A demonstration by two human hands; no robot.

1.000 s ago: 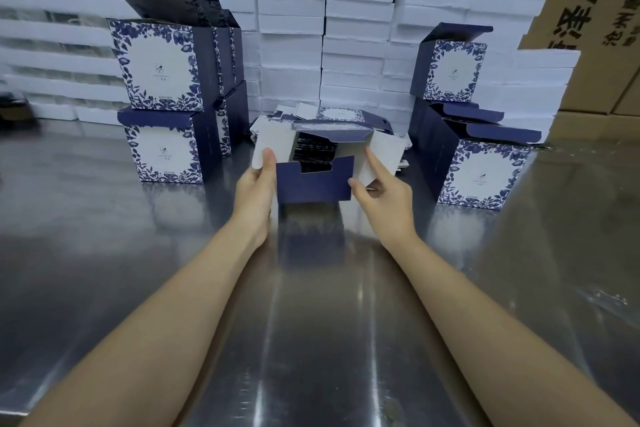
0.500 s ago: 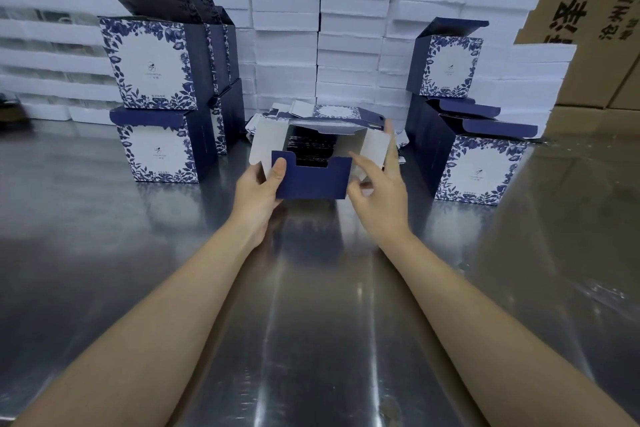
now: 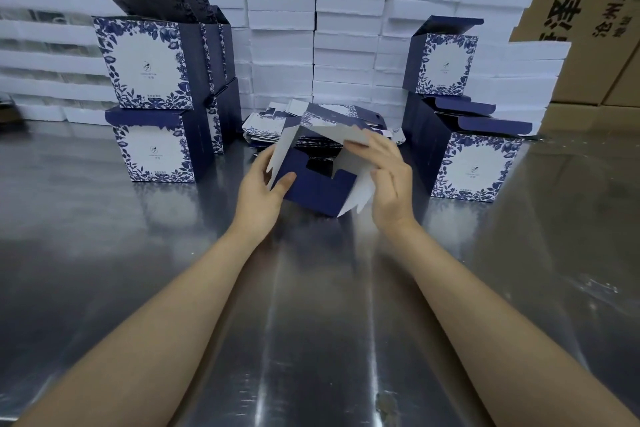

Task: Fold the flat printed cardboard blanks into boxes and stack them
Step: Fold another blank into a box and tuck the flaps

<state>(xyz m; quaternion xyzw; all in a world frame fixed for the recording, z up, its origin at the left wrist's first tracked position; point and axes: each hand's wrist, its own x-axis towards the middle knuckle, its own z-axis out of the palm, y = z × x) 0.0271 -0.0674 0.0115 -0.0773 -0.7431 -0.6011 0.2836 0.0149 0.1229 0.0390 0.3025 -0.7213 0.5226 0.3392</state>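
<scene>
Now, at middle left of the frame stands the left stack (image 3: 152, 97) of finished blue-flowered boxes, two high with lids raised. Just right of it, the left hand (image 3: 263, 191) grips the left side of the half-folded box (image 3: 318, 191), thumb on the navy front flap and fingers behind the white panel. The box sits at frame centre between both hands, tilted, open mouth toward the camera, its lower corner at or just above the tabletop (image 3: 311, 322); I cannot tell whether they touch. Its long axis runs left to right, dipping toward the right. Behind it lies the pile of flat blanks (image 3: 270, 130). The right hand (image 3: 391, 184) holds the other side, fingertips curled over the raised white flap, palm near the right panel. Both hands are equally near, so the closing fold likely turns on the right one pressing that flap down toward the left. Further right stands the right stack (image 3: 474, 163), close by for setting down. The tabletop is shiny metal and probably slippery. White foam slabs (image 3: 346, 28) wall the back; brown cartons (image 3: 588, 10) fill the upper right.
</scene>
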